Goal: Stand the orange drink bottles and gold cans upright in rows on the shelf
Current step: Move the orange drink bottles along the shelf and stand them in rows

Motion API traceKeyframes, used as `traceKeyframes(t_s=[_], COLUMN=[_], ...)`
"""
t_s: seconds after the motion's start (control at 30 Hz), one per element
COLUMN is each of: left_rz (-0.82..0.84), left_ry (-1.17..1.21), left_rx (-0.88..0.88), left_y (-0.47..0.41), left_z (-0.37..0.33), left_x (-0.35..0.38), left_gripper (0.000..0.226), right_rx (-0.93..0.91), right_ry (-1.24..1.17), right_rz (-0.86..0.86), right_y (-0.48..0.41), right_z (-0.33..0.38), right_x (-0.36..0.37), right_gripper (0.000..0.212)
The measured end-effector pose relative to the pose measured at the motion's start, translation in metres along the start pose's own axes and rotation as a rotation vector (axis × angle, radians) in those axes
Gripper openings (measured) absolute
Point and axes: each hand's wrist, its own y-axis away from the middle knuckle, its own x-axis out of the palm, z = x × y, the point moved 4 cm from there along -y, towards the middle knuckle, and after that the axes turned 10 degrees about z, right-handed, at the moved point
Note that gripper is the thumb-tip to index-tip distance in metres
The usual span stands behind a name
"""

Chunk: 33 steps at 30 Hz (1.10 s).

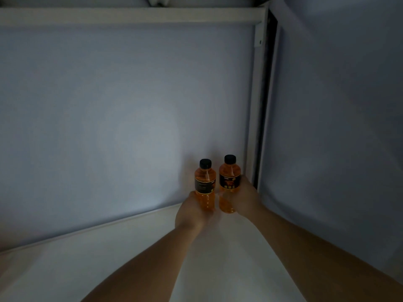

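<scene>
Two orange drink bottles with black caps and dark labels stand upright side by side at the back right of the white shelf (130,247), close to its rear wall. My left hand (192,212) is wrapped around the lower part of the left bottle (205,184). My right hand (246,197) grips the right bottle (229,182) from its right side. The bottles' bases are partly hidden by my fingers. No gold cans are in view.
A pale blue-grey back panel (109,105) closes off the shelf behind. A white upright post (259,105) and a side panel (338,127) bound it on the right. A white beam (130,15) runs across the top. The light is dim.
</scene>
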Motion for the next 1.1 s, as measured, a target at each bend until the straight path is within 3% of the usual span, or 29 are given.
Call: traceKeyframes(t_s=[0.27,0.53,0.77,0.97,1.1], left_rz=[-0.002,0.015,0.084,0.112,0.136], left_ry=[0.004,0.003,0.080,0.031,-0.082], left_rx=[-0.035,-0.031,-0.008,0.005,0.063], left_y=[-0.017,-0.019,-0.016,-0.003,0.012], left_z=[0.005,0.009,0.010,0.022,0.029], left_x=[0.001,0.003,0.000,-0.010,-0.018], left_gripper=[0.026,0.023,0.047,0.042,0.026], right_rx=[-0.042,-0.020,0.074,0.159,0.092], right_ry=[-0.008,0.006,0.025,0.190,0.321], right_rz=[0.038,0.011,0.045,0.187,0.274], right_y=[-0.014,-0.018,-0.008,0.007,0.018], right_z=[0.002,0.002,-0.005,-0.020,-0.016], right_x=[0.001,0.004,0.005,0.008,0.016], right_gripper=[0.032,0.039,0.056,0.026,0.038])
